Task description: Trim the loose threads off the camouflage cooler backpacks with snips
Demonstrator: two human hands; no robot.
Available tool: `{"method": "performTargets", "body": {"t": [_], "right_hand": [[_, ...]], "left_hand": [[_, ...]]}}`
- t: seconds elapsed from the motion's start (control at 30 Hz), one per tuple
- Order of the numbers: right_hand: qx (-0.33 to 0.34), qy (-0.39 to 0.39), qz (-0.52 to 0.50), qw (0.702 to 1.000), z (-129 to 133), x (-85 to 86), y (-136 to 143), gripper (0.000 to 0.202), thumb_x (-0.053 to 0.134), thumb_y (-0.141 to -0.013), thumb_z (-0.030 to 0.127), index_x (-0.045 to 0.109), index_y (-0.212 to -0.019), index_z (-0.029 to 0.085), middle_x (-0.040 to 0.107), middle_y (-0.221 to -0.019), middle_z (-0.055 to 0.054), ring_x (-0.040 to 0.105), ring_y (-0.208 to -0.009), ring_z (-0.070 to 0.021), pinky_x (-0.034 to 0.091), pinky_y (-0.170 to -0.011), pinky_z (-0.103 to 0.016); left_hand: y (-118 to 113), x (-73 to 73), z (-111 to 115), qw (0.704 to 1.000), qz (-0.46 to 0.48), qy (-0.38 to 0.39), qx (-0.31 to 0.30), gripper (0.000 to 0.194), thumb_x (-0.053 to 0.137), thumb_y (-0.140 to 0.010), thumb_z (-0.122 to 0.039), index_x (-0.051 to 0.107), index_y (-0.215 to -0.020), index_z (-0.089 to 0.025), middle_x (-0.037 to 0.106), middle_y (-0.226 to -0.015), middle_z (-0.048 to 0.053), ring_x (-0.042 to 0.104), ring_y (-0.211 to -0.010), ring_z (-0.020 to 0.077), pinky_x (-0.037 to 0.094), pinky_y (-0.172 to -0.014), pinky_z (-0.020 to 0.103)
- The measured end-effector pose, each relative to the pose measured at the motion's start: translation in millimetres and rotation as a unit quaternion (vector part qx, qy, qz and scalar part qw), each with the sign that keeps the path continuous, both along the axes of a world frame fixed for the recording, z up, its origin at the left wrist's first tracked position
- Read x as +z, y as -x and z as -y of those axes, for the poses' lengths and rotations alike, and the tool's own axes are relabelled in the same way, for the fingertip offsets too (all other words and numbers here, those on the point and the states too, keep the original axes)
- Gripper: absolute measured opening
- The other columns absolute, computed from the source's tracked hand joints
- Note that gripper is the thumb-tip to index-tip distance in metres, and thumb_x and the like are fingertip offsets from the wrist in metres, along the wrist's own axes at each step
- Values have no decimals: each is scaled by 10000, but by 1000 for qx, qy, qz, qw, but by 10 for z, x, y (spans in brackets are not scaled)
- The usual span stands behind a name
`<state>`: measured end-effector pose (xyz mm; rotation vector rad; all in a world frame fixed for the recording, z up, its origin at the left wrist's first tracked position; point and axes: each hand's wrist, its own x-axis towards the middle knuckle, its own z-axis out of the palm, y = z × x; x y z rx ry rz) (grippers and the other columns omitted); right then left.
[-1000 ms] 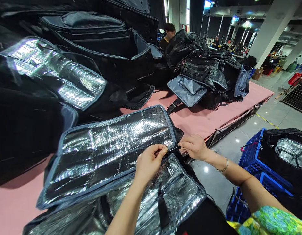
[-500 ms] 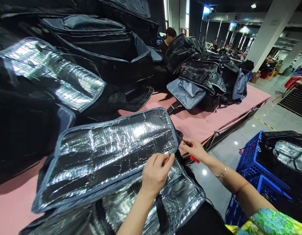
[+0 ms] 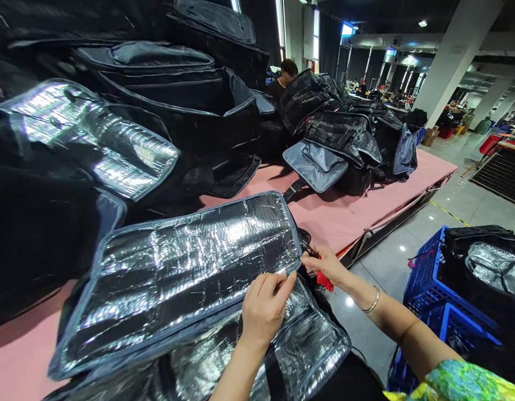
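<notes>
A foil-lined bag lid (image 3: 199,245) with grey-blue edging lies spread in front of me, over the silvery inside of the black bag's body (image 3: 320,340). My left hand (image 3: 266,306) is closed at the lid's near right corner, thumb and forefinger pinching the edging. Just beyond it, at the same corner, my right hand (image 3: 326,264) is closed around red-handled thread snips (image 3: 324,281). Their dark metal part shows above the fingers, and the tips are hard to make out. The right fingertips touch or nearly touch the edging.
Black bags with foil and grey linings (image 3: 157,106) are heaped at left. More bags (image 3: 341,133) sit farther along the pink-covered table (image 3: 328,217). Blue crates (image 3: 424,267) holding a bag stand on the floor at right. A person (image 3: 285,75) is behind the pile.
My right hand has moved slightly left and down with the snips, closer to the lid's corner and my left hand. The left hand keeps its pinch there. The view has shifted slightly.
</notes>
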<state>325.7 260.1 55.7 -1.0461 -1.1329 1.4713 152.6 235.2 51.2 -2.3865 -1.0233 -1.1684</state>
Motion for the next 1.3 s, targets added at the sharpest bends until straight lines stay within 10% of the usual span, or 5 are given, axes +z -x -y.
{"method": "performTargets", "body": {"t": [0.57, 0.8, 0.97, 1.13, 1.3], "right_hand": [[-33, -119, 131, 984, 84, -300, 93, 203, 598, -769, 381, 528, -746, 192, 480, -686, 22, 448, -639, -130, 382, -618, -250], [-44, -201, 263, 943, 114, -456, -50, 174, 584, -761, 284, 593, -907, 191, 606, -836, -36, 555, -788, -179, 450, -789, -321], [-52, -200, 240, 949, 73, -561, -89, 206, 597, -766, 332, 595, -897, 173, 617, -837, -44, 573, -771, -166, 477, -741, -285], [-68, -213, 248, 943, 63, -620, -174, 225, 616, -758, 353, 608, -895, 175, 630, -844, -43, 584, -767, -168, 471, -725, -285], [-127, -172, 269, 939, 44, -563, -328, 247, 645, -732, 391, 623, -832, 166, 635, -801, -24, 573, -690, -142, 456, -679, -267]], "left_hand": [[95, -47, 42, 991, 105, 78, -18, 297, 437, -824, -25, 600, -1011, -187, 616, -841, 59, 550, -804, 152, 487, -683, 268], [1013, -191, 158, 973, 77, 141, 168, 253, 440, -856, -159, 617, -1027, -217, 639, -983, 73, 579, -917, 191, 477, -812, 342], [1976, -476, 575, 856, 121, 199, 462, 335, 470, -825, -302, 610, -1105, -184, 623, -1060, 124, 568, -951, 283, 456, -813, 435], [2287, -755, 969, 818, 286, 245, 435, 337, 524, -769, -433, 662, -964, -196, 670, -936, 65, 606, -853, 222, 482, -788, 355], [2100, -670, 1123, 806, 366, 264, 382, 387, 553, -745, -489, 679, -954, -188, 679, -934, 62, 605, -873, 214, 467, -861, 373]]}}
